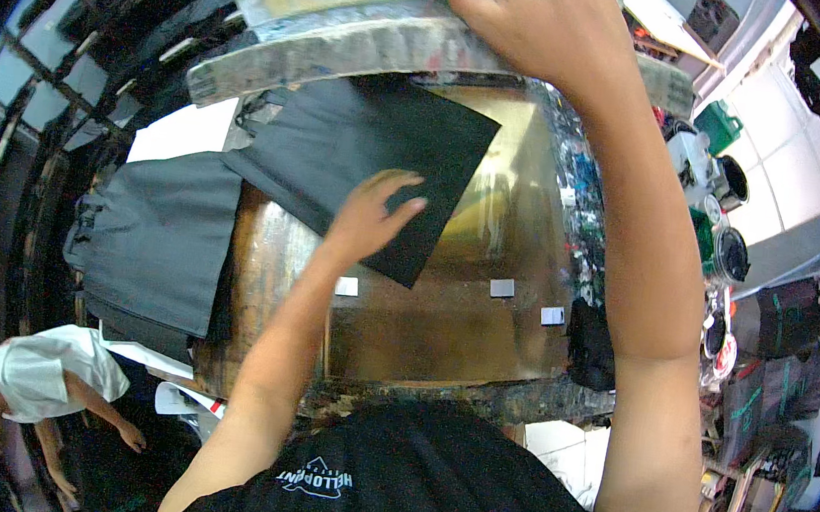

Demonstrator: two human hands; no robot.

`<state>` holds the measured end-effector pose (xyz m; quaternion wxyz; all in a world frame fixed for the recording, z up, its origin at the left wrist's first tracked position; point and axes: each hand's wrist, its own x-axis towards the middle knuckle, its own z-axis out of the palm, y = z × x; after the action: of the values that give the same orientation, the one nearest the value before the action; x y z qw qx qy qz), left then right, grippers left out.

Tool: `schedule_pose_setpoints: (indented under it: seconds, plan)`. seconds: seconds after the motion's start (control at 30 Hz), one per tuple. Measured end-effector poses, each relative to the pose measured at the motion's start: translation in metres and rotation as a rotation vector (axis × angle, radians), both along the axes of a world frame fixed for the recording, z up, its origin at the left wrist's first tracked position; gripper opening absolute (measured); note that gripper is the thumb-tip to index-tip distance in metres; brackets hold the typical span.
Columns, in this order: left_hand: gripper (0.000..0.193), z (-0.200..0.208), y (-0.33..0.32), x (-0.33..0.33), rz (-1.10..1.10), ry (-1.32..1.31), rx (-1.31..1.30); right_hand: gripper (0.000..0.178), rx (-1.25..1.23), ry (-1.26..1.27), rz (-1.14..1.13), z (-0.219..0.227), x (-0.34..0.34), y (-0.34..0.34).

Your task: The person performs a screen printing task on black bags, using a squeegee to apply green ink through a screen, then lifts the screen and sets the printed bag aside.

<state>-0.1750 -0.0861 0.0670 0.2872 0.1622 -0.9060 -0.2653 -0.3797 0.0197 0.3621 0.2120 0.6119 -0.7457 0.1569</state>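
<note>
The black bag lies aslant on the bench, its near corner between two white tabs. Over it, the left hand is spread, thumb apart. Turning the bag square to the tabs and smoothing it outward would probably serve best. The right hand is on the frame, its grip impossible to tell; hold that clear until the bag lies flat.
</note>
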Motion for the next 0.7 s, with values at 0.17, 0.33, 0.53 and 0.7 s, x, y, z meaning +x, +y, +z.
schedule_pose_setpoints:
  seconds: [0.17,0.33,0.53,0.7]
  plan:
    - [0.05,-0.014,-0.03,0.11,0.025,-0.46,-0.218,0.074,0.055,-0.064,0.073,0.006,0.001,-0.012]
    - [0.093,-0.023,-0.007,0.082,-0.147,-0.546,-0.231,0.076,0.031,-0.088,0.016,0.019,-0.002,0.001]
    - [0.106,-0.041,0.064,0.016,-0.018,-0.574,-0.273,0.079,0.03,-0.012,0.007,0.009,0.003,-0.007]
    - [0.109,-0.053,0.103,0.008,0.017,-0.457,-0.287,0.08,0.045,0.006,-0.021,0.002,0.006,-0.008]
